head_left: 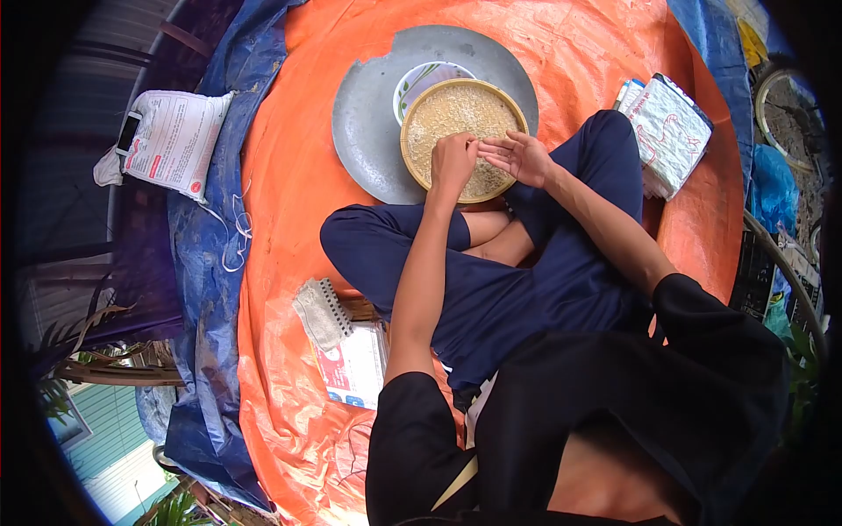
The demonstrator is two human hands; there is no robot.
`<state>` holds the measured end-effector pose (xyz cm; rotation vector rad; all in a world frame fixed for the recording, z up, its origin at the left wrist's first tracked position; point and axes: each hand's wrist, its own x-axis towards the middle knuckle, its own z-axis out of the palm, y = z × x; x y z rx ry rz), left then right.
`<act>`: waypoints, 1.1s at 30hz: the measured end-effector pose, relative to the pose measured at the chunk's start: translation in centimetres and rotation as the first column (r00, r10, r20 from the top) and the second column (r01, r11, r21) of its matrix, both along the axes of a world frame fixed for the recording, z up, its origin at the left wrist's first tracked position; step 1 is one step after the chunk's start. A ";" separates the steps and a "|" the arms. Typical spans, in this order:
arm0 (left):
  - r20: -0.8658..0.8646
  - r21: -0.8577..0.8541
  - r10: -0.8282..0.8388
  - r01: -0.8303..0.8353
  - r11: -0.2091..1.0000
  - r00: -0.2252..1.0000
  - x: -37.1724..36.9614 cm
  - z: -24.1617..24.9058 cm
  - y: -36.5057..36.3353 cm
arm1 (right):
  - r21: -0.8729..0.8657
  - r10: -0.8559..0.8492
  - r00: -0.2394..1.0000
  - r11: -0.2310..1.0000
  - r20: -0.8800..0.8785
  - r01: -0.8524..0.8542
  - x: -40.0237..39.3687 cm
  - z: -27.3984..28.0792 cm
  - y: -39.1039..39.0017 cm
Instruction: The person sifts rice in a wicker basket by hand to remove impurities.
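A: Where do we find the pale, straw-coloured grains (445, 110)?

B: We see them spread inside the round yellow woven basket (404, 140), just in front of the crossed legs in navy cloth trousers (535, 298). That nearness probably spares the arms a long reach.

A: And our hands?

B: We have the left hand (453, 164) curled, its fingertips meeting the fingers of the right hand (519, 159), which lies palm up and spread flat above the grains. Perhaps the flat fingers serve as a small shelf. We cannot tell whether the curled fingers pinch anything.

A: What lies under the basket?

B: It overlaps a white bowl with green leaf patterns (410, 81) and a wide round grey metal tray (368, 131), whose surface might catch strays. We note the tray's ragged upper-left edge.

A: Where have we room?

B: Left of the tray, over bare orange plastic tarp (294, 167); on the right, the knee crowds the basket's rim.
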<state>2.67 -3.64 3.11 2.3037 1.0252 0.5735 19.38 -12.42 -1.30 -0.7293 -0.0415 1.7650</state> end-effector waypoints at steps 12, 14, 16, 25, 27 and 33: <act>-0.292 0.266 -0.260 0.339 0.903 0.921 1.8 -3.5 -2.7 | 0.014 -0.242 0.969 0.970 0.056 0.242 1.3 0.6 0.5; -0.351 0.268 -0.305 0.407 0.873 0.885 2.3 -4.2 -3.0 | 0.031 -0.260 0.964 0.966 0.059 0.258 1.5 0.4 0.5; -0.356 0.302 -0.330 0.442 0.844 0.874 2.3 -4.5 -3.2 | 0.037 -0.263 0.963 0.964 0.063 0.262 1.5 0.4 0.5; -0.366 0.300 -0.331 0.447 0.842 0.870 1.8 -5.1 -3.2 | 0.028 -0.242 0.969 0.970 0.052 0.241 1.4 0.8 0.4; -0.362 0.283 -0.335 0.445 0.850 0.870 1.8 -4.8 -3.2 | 0.027 -0.243 0.969 0.970 0.051 0.242 1.4 0.8 0.4; -0.307 0.122 -0.299 0.349 0.929 0.903 1.4 -4.4 -2.0 | 0.030 -0.231 0.972 0.973 0.047 0.230 1.5 0.8 0.3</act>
